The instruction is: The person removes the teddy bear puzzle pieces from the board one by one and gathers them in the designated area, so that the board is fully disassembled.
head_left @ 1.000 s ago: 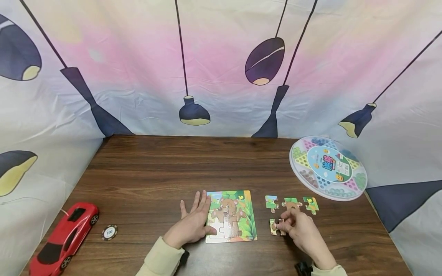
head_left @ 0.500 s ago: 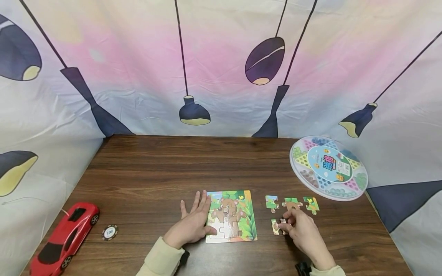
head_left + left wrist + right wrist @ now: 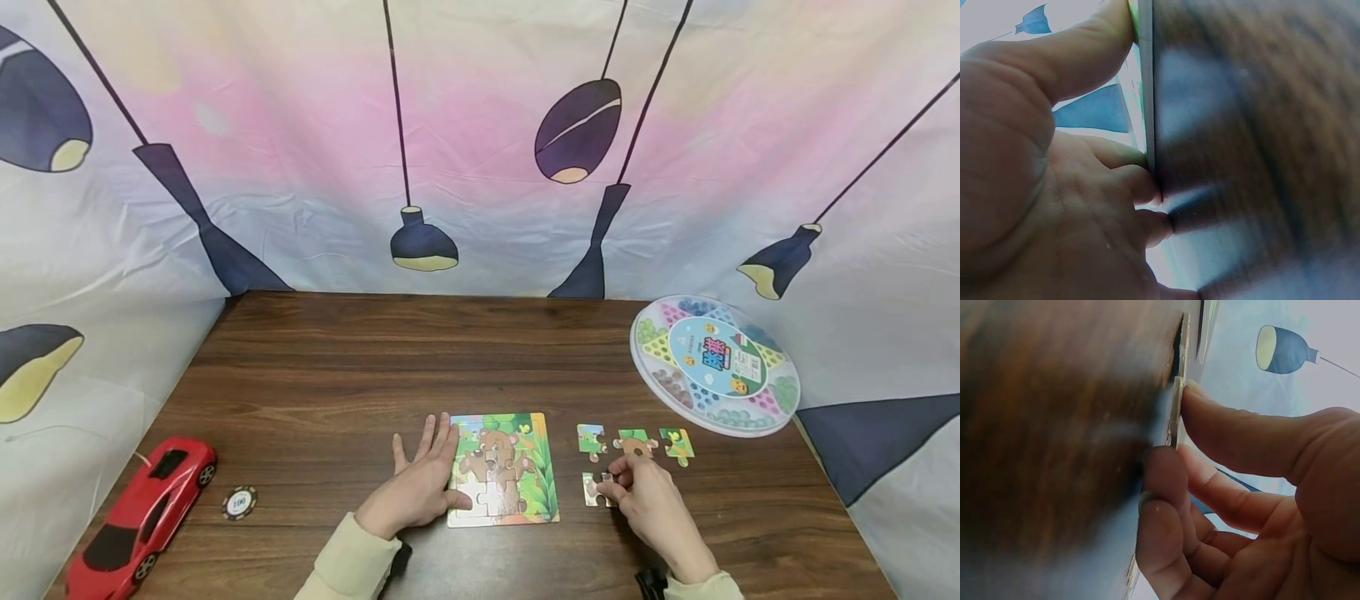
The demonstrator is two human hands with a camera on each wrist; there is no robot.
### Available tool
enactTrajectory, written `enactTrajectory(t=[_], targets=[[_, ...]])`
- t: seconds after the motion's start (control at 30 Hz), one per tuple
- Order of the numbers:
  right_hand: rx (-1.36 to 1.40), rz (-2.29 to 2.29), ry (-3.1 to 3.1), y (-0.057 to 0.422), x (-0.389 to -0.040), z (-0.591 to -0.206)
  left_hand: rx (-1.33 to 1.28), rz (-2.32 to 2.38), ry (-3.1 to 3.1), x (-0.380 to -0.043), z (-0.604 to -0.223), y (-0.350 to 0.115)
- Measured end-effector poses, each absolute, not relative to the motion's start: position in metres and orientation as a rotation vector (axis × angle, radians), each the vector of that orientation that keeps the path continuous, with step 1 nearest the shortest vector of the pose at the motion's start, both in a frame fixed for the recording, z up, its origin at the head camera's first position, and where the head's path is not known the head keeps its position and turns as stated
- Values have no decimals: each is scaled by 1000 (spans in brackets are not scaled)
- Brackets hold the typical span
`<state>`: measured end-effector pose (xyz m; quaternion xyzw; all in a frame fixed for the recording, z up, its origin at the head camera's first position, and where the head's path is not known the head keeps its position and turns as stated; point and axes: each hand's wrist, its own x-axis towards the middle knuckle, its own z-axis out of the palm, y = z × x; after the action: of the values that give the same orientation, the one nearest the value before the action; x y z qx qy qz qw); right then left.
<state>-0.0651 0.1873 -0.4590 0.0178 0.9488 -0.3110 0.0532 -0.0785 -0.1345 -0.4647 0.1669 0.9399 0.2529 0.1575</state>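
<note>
A bear jigsaw puzzle (image 3: 504, 471) lies on the wooden table, with a pale gap at its lower left. Along its left edge rests my left hand (image 3: 415, 493), fingers spread and thumb over the tray's edge (image 3: 1148, 94). My right hand (image 3: 655, 502) pinches a jigsaw piece (image 3: 592, 490) between thumb and fingers, to the right of the puzzle. In the right wrist view that piece (image 3: 1175, 412) appears edge-on, slightly off the table surface, and its picture is hidden. Just beyond the right hand lie a blue-green piece (image 3: 592, 439), a bear-head piece (image 3: 634, 444) and a green-yellow piece (image 3: 678, 444).
A round Chinese checkers set (image 3: 651, 360) lies at the back right. On the left are a red toy car (image 3: 142, 517) and a poker chip (image 3: 240, 502). A lamp-print curtain (image 3: 495, 150) stands behind the table (image 3: 360, 367).
My right hand has shifted slightly left with the pinched jigsaw piece, which now catches more light. The left hand stays on the puzzle's edge.
</note>
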Motion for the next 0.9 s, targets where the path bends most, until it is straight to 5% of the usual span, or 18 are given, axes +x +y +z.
enactTrajectory(t=[0.9], targets=[[15, -929, 2865, 187, -67, -458, 477, 726, 2695, -79, -465, -134]])
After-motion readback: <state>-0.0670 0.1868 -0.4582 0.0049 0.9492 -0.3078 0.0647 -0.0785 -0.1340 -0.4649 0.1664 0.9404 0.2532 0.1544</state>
